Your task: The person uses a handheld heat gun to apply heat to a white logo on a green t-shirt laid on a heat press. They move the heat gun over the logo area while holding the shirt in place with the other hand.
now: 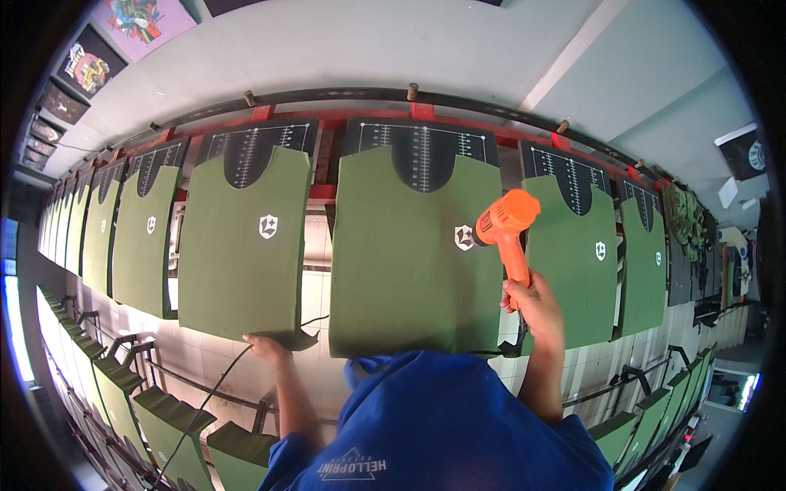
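Note:
My right hand (536, 307) is wrapped round the handle of an orange heat gun (509, 221). The gun's dark nozzle faces left, right at a white shield-shaped print (464, 237), and partly covers it. That print is on a green shirt panel (393, 270) laid over a black board with white ruler marks (424, 147). Lower left, my left hand (268, 349) is closed on a thin black cable (214, 389), beside the bottom edge of the neighbouring green panel (237, 270). The cable runs down toward the lower left.
Similar green panels on boards continue to the left (143, 245) and right (569, 270), carried by a red and black metal frame (327, 98). Behind me stands another row of boards with green panels (168, 417). Dark green cloth (688, 217) hangs at the far right.

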Demonstrator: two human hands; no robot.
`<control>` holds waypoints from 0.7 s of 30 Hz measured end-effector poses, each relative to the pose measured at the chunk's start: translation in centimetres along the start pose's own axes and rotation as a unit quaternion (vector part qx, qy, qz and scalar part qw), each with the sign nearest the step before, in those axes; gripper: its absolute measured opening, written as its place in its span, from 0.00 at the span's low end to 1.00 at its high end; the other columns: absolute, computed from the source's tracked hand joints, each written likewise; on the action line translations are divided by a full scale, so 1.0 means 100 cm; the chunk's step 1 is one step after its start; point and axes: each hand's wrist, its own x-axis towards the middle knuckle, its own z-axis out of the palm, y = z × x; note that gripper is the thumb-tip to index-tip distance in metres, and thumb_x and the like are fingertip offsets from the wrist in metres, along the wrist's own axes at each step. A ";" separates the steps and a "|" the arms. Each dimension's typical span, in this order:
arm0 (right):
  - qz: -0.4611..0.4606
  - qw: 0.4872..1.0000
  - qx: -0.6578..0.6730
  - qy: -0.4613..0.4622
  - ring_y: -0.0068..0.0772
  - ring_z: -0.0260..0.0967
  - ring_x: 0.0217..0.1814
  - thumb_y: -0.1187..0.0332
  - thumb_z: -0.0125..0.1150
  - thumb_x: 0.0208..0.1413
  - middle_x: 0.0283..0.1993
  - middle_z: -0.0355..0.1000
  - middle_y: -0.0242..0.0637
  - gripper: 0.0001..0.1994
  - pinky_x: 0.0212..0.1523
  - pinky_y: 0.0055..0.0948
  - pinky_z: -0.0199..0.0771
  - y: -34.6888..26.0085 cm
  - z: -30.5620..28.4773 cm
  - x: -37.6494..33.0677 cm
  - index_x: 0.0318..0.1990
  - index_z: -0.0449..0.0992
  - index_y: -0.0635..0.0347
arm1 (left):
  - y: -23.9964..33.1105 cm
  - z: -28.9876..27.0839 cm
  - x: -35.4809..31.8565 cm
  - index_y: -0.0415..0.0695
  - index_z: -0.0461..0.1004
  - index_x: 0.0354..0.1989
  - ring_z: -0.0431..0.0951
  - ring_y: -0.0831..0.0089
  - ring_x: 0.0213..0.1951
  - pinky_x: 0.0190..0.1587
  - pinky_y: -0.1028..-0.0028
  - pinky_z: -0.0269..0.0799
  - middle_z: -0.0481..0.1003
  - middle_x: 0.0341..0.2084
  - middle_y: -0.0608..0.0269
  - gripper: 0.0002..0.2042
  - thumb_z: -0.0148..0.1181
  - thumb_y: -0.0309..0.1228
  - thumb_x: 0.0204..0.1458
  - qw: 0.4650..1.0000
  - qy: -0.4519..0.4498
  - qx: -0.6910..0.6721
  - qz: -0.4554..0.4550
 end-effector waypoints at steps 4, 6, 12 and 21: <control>0.025 0.999 0.018 -0.012 0.24 0.69 0.24 0.69 0.57 0.53 0.26 0.68 0.33 0.10 0.25 0.23 0.69 0.002 -0.007 -0.002 0.39 0.68 0.64 | 0.005 0.001 -0.005 0.24 0.61 0.56 0.70 0.50 0.51 0.54 0.57 0.67 0.66 0.54 0.38 0.36 0.33 0.54 0.62 1.000 -0.004 -0.001 -0.006; 0.006 1.000 0.000 -0.005 0.24 0.69 0.24 0.68 0.57 0.53 0.27 0.68 0.33 0.10 0.25 0.23 0.69 0.004 -0.004 -0.005 0.39 0.68 0.64 | 0.004 0.001 -0.004 0.24 0.60 0.56 0.70 0.49 0.51 0.54 0.57 0.67 0.65 0.54 0.38 0.36 0.33 0.54 0.62 1.000 -0.008 -0.005 -0.001; 0.007 1.000 -0.002 -0.002 0.24 0.69 0.25 0.67 0.58 0.53 0.27 0.68 0.33 0.11 0.25 0.23 0.69 0.006 -0.004 -0.008 0.40 0.68 0.63 | -0.005 -0.002 0.005 0.24 0.60 0.56 0.70 0.49 0.51 0.54 0.57 0.67 0.65 0.55 0.39 0.36 0.33 0.53 0.62 1.000 -0.016 -0.007 0.020; 0.023 0.998 0.009 -0.056 0.22 0.68 0.25 0.70 0.57 0.55 0.28 0.67 0.31 0.12 0.26 0.22 0.69 -0.001 0.008 -0.019 0.44 0.67 0.65 | 0.004 0.000 -0.001 0.25 0.62 0.56 0.71 0.48 0.51 0.53 0.56 0.68 0.67 0.53 0.39 0.37 0.37 0.55 0.60 1.000 0.013 0.003 -0.012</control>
